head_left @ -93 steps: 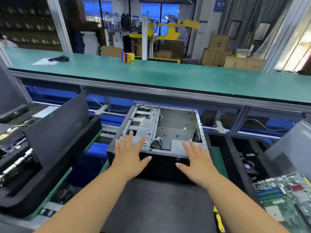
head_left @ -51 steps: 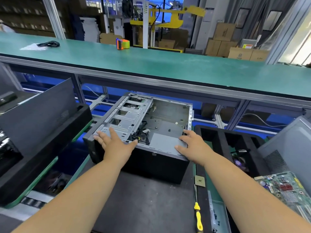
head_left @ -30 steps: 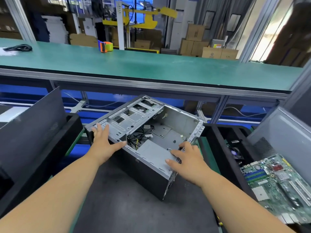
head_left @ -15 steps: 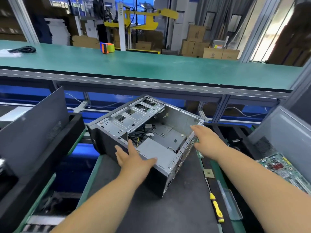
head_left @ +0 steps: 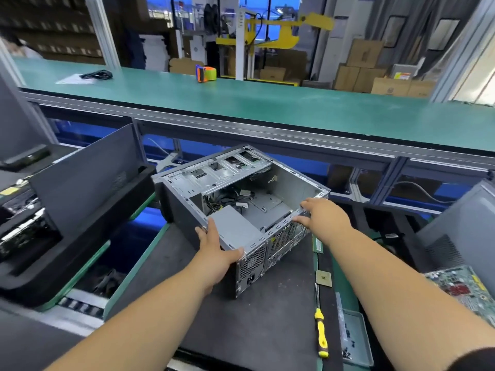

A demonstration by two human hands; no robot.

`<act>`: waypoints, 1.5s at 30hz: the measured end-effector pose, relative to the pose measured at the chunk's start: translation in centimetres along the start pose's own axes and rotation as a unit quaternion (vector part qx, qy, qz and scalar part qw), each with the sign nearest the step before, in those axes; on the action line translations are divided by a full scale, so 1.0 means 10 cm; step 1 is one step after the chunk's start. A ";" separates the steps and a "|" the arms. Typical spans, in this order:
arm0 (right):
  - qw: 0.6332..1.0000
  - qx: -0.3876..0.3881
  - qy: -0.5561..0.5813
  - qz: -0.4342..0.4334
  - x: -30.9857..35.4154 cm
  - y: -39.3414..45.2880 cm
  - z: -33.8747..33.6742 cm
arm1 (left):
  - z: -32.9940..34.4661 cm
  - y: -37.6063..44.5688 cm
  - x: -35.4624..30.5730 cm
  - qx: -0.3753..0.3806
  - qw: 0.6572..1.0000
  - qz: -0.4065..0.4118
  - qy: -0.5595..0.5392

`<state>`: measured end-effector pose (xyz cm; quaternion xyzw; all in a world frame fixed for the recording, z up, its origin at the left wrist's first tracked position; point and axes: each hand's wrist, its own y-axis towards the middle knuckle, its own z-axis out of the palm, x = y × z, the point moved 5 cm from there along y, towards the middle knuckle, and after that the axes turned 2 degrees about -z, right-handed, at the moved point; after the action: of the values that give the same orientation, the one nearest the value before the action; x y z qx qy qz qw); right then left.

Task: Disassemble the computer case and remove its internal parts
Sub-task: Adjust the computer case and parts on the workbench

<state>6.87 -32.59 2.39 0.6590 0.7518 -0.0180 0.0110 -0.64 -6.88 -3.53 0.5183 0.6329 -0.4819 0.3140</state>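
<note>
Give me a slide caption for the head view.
Both hands grip the open grey metal computer case on the dark mat.

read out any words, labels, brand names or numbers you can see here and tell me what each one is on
None can be read.
Orange and yellow label on the brown cardboard box: blurred.
Round mark on another cardboard box: blurred.
Green circuit board: print too small.
Open grey metal computer case: rear markings too small.
</note>
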 end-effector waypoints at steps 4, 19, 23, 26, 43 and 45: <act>1.000 -0.013 0.004 0.005 -0.01 -0.09 0.02 | -0.12 0.03 0.00 0.016 1.000 -0.005 0.004; 0.970 -0.023 0.236 -0.049 -0.30 -0.52 0.10 | -0.57 0.09 -0.15 0.013 0.992 -0.040 0.122; 0.981 -0.036 0.190 0.002 -0.53 -0.48 0.20 | -0.19 -0.03 -0.26 0.010 0.943 -0.058 0.328; 0.979 -0.026 0.204 0.019 -0.55 -0.43 0.26 | -0.05 -0.07 -0.24 0.003 0.896 -0.065 0.439; 0.973 -0.002 0.225 0.053 -0.19 -0.76 0.26 | -0.64 0.30 -0.09 0.025 0.842 -0.021 0.539; 0.975 -0.006 0.219 0.048 -0.12 -0.81 0.26 | -0.75 0.37 -0.07 0.042 0.846 -0.015 0.532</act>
<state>-1.06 -34.98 -0.03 0.6825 0.7034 0.1315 -0.1489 3.80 -0.15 -1.47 0.6985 0.6896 -0.1632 -0.0998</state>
